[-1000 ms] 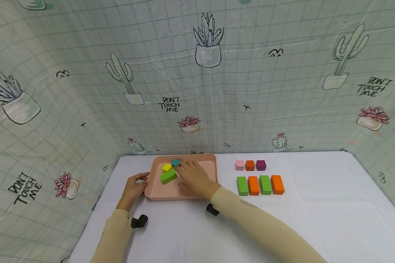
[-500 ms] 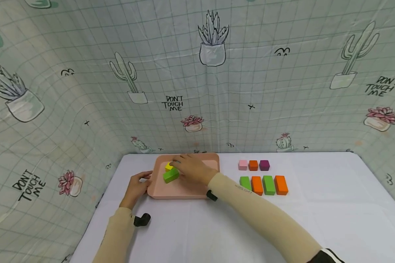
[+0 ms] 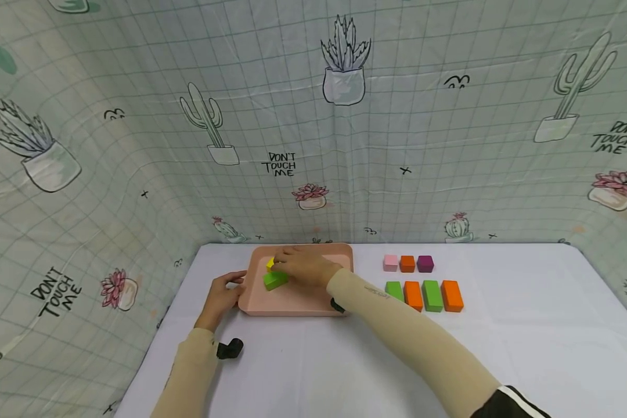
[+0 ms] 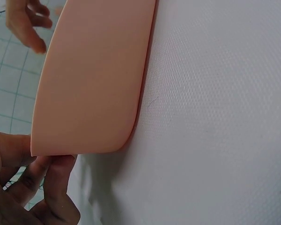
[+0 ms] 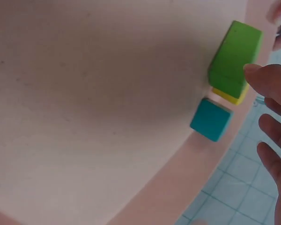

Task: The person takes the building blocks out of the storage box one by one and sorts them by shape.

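Note:
My left hand (image 3: 221, 300) grips the left edge of a pink tray (image 3: 298, 306), thumb and fingers pinching its rim (image 4: 79, 117) in the left wrist view. Above the tray, my right hand (image 3: 308, 267) reaches over the blocks with fingers apart. In the right wrist view its thumb overlaps the edge of a green rectangular block (image 5: 236, 58), and no block shows between thumb and fingers. A yellow cube (image 5: 228, 96) peeks out from behind the green block. Beside them lies a teal cube (image 5: 210, 119), hidden by the right hand in the head view.
Right of the tray, a pink cube (image 3: 390, 263), an orange cube (image 3: 407, 263) and a purple cube (image 3: 425, 263) form a row. Nearer stand green blocks (image 3: 432, 296) and orange blocks (image 3: 453, 296), one partly behind the right sleeve. A patterned cloth (image 3: 345, 145) hangs behind the table.
My right hand has moved over the teal cube, covering it and part of the yellow cube in the head view. The left hand keeps its hold on the tray; the head view has shifted slightly.

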The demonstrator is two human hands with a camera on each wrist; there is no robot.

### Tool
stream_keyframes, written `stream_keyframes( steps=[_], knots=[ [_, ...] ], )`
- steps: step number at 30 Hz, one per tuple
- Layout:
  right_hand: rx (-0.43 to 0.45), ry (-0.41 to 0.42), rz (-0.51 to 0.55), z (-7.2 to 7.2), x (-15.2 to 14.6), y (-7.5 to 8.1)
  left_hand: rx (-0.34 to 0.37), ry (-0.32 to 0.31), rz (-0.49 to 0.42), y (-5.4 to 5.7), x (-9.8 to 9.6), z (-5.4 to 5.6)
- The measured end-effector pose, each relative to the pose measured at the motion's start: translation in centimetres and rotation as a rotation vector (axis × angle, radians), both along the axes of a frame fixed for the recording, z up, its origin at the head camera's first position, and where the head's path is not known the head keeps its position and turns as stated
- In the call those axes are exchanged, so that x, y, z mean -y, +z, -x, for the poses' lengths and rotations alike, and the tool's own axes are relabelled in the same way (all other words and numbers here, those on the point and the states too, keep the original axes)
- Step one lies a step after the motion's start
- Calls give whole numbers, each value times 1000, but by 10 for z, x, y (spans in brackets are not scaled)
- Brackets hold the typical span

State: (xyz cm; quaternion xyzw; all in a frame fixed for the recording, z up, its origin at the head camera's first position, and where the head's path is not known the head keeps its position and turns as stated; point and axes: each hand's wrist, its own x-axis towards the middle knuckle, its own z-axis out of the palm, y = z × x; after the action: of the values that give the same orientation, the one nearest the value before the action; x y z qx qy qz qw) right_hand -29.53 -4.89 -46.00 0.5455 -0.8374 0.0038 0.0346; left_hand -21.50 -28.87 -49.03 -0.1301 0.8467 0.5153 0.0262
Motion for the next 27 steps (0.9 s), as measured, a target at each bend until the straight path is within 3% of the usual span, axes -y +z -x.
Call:
stream_keyframes(
  steps=[7, 22, 27],
  knots=[
    [-81, -5, -46, 2, 2, -9, 4, 1, 7, 1, -3, 0],
    [-63, -9, -76, 3, 7, -15, -14, 7, 31, 1, -3, -2],
    [-61, -5, -148, 1, 14, -10, -22, -2, 15, -1, 0, 0]
  ],
)
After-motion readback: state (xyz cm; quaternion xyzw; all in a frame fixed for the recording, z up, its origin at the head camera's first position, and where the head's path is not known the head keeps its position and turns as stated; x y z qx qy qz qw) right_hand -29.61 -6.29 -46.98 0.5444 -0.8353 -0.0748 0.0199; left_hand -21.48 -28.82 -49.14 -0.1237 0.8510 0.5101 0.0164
